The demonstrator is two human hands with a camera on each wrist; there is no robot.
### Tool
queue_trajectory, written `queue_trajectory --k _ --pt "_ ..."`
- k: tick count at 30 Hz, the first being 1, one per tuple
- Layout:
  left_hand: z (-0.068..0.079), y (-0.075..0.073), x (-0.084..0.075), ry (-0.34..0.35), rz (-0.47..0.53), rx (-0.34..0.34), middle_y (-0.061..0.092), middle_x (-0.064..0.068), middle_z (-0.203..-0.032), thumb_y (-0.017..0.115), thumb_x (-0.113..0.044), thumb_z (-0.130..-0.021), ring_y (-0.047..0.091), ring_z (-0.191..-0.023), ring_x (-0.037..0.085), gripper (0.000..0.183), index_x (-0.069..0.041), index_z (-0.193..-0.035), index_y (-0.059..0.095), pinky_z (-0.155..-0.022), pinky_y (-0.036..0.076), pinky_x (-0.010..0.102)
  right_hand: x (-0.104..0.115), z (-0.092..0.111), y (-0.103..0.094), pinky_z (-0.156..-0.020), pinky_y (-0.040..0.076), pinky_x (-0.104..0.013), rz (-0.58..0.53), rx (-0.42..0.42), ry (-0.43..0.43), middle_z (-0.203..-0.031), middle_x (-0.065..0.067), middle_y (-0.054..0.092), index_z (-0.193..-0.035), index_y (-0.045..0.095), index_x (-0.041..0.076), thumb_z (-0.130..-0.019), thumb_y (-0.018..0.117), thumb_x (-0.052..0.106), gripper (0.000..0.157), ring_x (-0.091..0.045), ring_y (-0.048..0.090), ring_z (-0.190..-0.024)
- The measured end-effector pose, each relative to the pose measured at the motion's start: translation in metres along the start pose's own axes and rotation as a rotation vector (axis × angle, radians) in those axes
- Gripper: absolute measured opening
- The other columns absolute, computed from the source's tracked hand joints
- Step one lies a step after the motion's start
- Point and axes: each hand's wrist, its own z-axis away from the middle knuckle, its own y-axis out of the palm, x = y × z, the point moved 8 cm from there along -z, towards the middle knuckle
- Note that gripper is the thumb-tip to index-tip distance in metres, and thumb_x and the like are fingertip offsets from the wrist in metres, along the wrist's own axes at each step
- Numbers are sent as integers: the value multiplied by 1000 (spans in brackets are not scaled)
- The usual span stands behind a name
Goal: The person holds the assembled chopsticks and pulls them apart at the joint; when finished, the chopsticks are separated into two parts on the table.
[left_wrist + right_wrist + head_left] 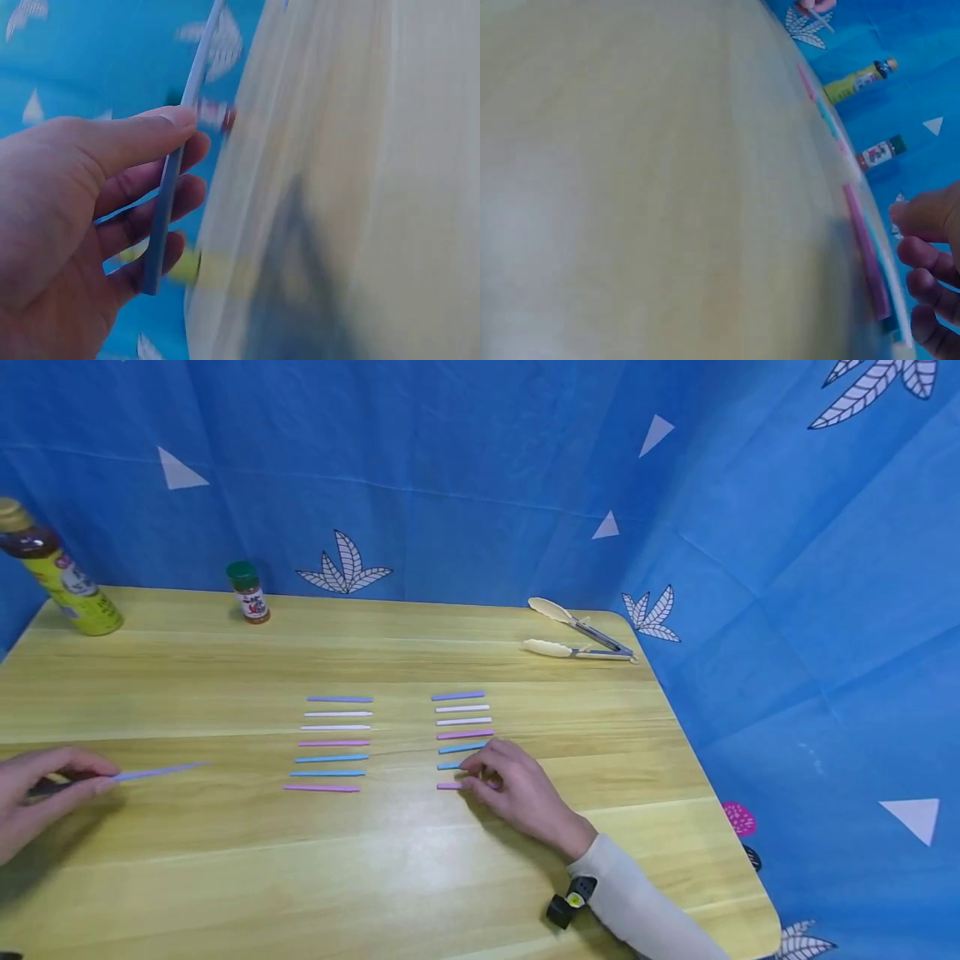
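My left hand (21, 802) pinches a thin purple stick (161, 771), straw-like, between thumb and fingers above the table's left side. In the left wrist view the stick (169, 180) slants across the fingers, clear of the tabletop. My right hand (517, 785) hovers at the right column of sticks, its loosely bent fingers over the ends of a lower blue stick (448, 767) and the bottom pink stick (448, 786). In the right wrist view the fingers hold nothing, and the pink stick (866, 251) lies apart from them.
A left column of several coloured sticks (330, 744) faces the right one on the wooden table (375, 885). Behind stand a yellow-labelled bottle (75, 589) and a green-capped spice jar (249, 593). Open tongs (592, 635) lie at the back right. Blue cloth (480, 460) hangs behind.
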Motion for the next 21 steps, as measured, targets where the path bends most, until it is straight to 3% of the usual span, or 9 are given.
queue_trajectory --k 2,4,8,15,21 --pt "-13 12 -34 -1 -104 105 72 -13 -89 83 4 -90 53 -79 -17 22 -12 -102 77 -62 48 17 2 -3 -4 -76 53 -26 5 -23 -17 -100 7 70 -112 80 16 -99 83 19 14 -14 63 -89" --pt "-24 26 -66 -17 -158 223 73 -11 -92 85 -5 -93 53 -80 -14 20 -18 -105 77 -63 50 22 5 -7 -8 -79 54 -27 7 -37 -26 -103 7 72 -112 80 16 -99 82 20 14 -15 64 -93" --pt "-40 53 -125 73 -97 288 73 -16 -99 84 -12 -96 58 -84 -8 20 -28 -107 77 -67 53 27 15 -17 -11 -85 57 -31 -17 -31 -30 -106 9 71 -114 80 17 -103 78 25 14 -12 65 -99" --pt "-59 89 -199 280 1 192 75 -16 -106 85 -9 -95 61 -85 -3 25 -28 -109 76 -72 56 29 44 -37 -8 -81 58 -34 -94 16 -83 -114 3 76 -120 78 14 -105 75 26 19 -13 65 -100" --pt "-69 102 -235 370 48 134 77 -12 -107 85 -13 -95 65 -82 -5 20 -25 -109 76 -69 57 26 63 -44 0 -79 58 -30 -140 70 -144 -109 2 76 -125 77 12 -108 70 25 23 -9 65 -92"
